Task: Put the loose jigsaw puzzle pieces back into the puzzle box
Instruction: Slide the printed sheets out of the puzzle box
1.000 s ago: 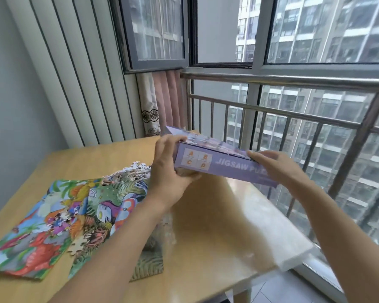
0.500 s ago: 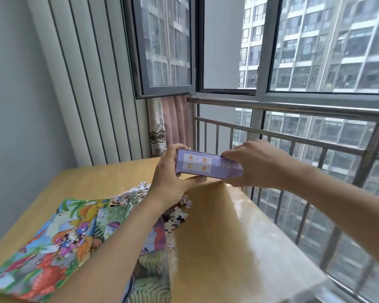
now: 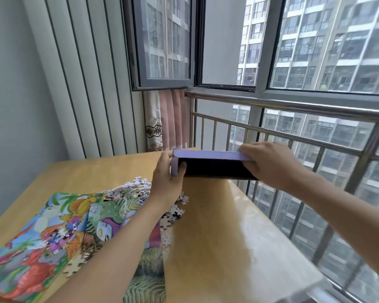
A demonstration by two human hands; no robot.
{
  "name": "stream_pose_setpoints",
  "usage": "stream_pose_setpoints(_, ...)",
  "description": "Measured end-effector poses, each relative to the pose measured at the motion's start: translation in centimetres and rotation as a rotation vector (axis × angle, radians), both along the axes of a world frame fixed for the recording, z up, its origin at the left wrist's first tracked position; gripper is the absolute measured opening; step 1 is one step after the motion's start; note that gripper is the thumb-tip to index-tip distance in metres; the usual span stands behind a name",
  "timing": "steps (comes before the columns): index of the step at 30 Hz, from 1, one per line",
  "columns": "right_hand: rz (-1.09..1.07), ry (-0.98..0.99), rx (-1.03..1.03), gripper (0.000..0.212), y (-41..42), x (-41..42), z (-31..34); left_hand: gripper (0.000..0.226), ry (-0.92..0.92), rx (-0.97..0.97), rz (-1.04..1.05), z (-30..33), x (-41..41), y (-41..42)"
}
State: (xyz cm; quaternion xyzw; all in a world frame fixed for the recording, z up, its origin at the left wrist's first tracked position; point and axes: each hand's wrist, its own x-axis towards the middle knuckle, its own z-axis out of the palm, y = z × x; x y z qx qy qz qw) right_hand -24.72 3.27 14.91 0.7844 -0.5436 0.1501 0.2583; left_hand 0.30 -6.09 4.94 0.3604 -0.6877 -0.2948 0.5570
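From the head camera, both hands hold a purple puzzle box [image 3: 206, 154] in the air above the far part of a wooden table [image 3: 217, 237], near the railing [image 3: 293, 103]. The box is turned so its dark open side faces the camera, with one long purple wall along the top and a short purple wall at the left end.

The left hand [image 3: 165, 180] grips the left end of the box: the thumb is hooked over the short wall into the dark opening, and the other fingers curl round the outside of that end. The right hand [image 3: 269, 162] grips the right end, its fingers curled over the top wall and its palm covering that end of the box. Both forearms reach in from the near edge of the picture.

Below and left of the box, a heap of loose puzzle pieces [image 3: 138, 189] lies on the table, partly hidden by the left wrist and forearm. More pieces are scattered just right of the forearm. The heap lies partly on a colourful picture sheet [image 3: 53, 226] spread over the near left of the table, and a few single pieces lie on that sheet too.

Beyond the table stand a pink curtain [image 3: 173, 119] in the far corner, a ribbed wall panel [image 3: 85, 84] to the left, and an open window [image 3: 162, 40] above the railing.
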Motion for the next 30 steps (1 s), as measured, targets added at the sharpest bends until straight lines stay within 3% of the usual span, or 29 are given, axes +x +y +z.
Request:
stream_pose_setpoints(2,-0.009,-0.169,0.115,0.028,-1.6,-1.8,0.1,0.007,-0.001,0.047,-0.088,-1.4,-0.2,0.1)
stream_pose_setpoints(6,0.046,-0.354,0.388,0.032,-3.0,-3.8,-1.0,0.024,-0.051,0.106,-0.155,-4.3,-1.0,0.9)
stream_pose_setpoints(9,0.000,-0.338,0.567,0.022,-3.4,-4.4,-3.0,0.041,-0.101,0.183,-0.169,-5.6,-1.2,2.0)
stream_pose_setpoints(11,-0.040,-0.321,0.646,0.012,-3.6,-4.5,-4.3,0.037,-0.147,0.183,-0.098,-6.2,-1.5,2.9)
stream_pose_setpoints(14,-0.082,-0.341,0.688,0.014,-3.6,-5.0,-5.8,0.021,-0.172,0.192,-0.025,-6.9,-2.0,3.8)
stream_pose_setpoints(16,-0.090,-0.337,0.683,0.014,-3.0,-4.7,-6.6,0.022,-0.223,0.174,0.019,-7.4,-2.1,4.1)
stream_pose_setpoints(21,-0.017,-0.273,0.737,0.004,-1.6,-2.5,-9.6,0.043,-0.547,0.019,-0.001,-8.7,-1.7,5.9)
stream_pose_setpoints(24,-0.020,-0.186,0.833,0.022,-1.4,-0.6,-10.1,0.028,-0.585,0.017,-0.021,-8.7,-0.4,6.4)
stream_pose_setpoints(26,-0.041,-0.199,0.952,0.046,-1.1,1.2,-8.9,0.037,-0.635,0.037,-0.055,-8.3,0.9,6.6)
stream_pose_setpoints(28,0.000,-0.299,0.994,0.059,-0.8,3.4,-7.0,0.045,-0.671,0.013,-0.140,-7.3,2.5,6.8)
stream_pose_setpoints(30,0.092,-0.484,0.910,0.058,-0.6,6.8,-5.9,0.052,-0.628,0.039,-0.180,-6.1,5.4,6.8)
